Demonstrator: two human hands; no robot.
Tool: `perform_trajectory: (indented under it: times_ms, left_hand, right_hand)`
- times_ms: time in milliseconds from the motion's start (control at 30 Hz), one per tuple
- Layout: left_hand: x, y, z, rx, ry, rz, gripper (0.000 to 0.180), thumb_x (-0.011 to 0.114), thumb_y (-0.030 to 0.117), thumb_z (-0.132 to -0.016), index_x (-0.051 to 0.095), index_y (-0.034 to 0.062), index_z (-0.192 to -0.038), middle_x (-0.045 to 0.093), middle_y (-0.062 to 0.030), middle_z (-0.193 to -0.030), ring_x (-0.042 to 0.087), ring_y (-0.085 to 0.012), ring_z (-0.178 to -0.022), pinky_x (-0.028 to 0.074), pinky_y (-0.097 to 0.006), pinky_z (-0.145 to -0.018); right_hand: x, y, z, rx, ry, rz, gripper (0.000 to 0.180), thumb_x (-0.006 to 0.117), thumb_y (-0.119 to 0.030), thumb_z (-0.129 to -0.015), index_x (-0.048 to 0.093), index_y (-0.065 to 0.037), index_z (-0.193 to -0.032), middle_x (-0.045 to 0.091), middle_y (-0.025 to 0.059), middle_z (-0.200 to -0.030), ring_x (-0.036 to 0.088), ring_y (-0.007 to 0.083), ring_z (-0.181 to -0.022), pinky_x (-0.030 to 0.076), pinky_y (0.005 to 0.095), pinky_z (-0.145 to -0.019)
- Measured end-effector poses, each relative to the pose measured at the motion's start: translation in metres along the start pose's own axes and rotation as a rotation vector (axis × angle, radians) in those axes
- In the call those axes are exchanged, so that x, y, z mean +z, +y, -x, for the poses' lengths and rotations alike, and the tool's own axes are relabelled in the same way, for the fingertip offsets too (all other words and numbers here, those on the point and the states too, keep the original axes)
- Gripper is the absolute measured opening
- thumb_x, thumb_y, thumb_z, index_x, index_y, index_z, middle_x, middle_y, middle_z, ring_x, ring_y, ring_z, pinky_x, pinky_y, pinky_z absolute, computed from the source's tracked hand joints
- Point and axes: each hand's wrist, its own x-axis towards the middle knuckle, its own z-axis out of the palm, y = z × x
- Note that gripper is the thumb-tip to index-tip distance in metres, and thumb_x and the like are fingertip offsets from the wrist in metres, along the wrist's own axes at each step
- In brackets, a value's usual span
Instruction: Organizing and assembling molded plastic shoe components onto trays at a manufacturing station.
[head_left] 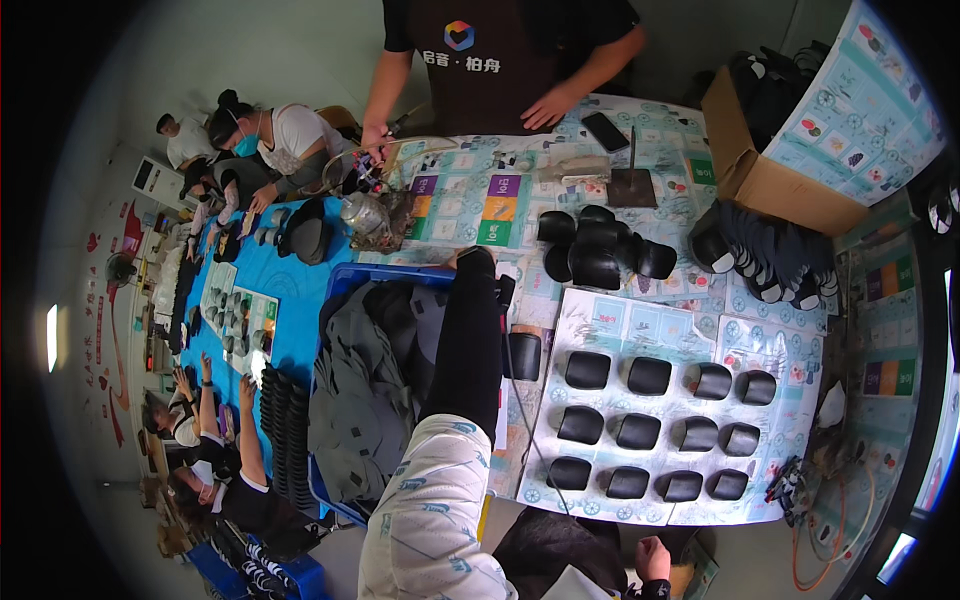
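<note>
My left arm, in a white patterned sleeve with a black cuff, stretches across the right side of a blue crate [345,272] full of grey fabric pieces [368,390]. At the crate's far right corner, only a sliver of my left hand [460,256] shows past the cuff; its fingers are hidden. Low in the view, off the table's front edge, my right hand [653,558] is closed with fingers curled; anything inside it cannot be made out. Rows of black rounded, leather-like pieces [637,432] lie on a patterned board [540,470]. One similar black piece [523,356] lies beside my left arm.
Across the table stands a person in a dark apron [470,95]. Near them are a phone [604,131], a metal stand with an upright rod [632,188] and a heap of black pieces [597,245]. A cardboard box [800,195] stands far right. Several people work along a blue table [290,345].
</note>
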Motion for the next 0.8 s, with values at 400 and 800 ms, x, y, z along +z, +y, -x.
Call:
perform_trajectory:
  times_ms: [400, 800]
  left_hand:
    - [-0.114, 0.018, 0.147, 0.395, 0.341, 0.192, 0.077, 0.082, 0.019, -0.07, 0.045, -0.0021, -0.134, 0.055, -0.0251, -0.133, 0.06, -0.0397, -0.123, 0.053, -0.048, -0.101]
    - [-0.029, -0.048, 0.35, 0.607, 0.44, 0.885, 0.083, 0.088, 0.016, -0.074, 0.041, -0.0029, -0.14, 0.052, -0.023, -0.13, 0.055, -0.0377, -0.126, 0.046, -0.041, -0.107]
  right_hand:
    - [0.006, -0.023, -0.003, 0.007, 0.026, -0.067, 0.016, 0.068, -0.019, -0.093, 0.071, -0.004, -0.094, 0.073, 0.0182, -0.083, 0.072, 0.0362, -0.077, 0.057, 0.0443, -0.071]
    - [-0.01, -0.041, -0.019, -0.117, 0.019, -0.021, 0.02, 0.065, -0.02, -0.094, 0.07, -0.001, -0.097, 0.072, 0.0209, -0.088, 0.071, 0.0393, -0.082, 0.057, 0.047, -0.075]
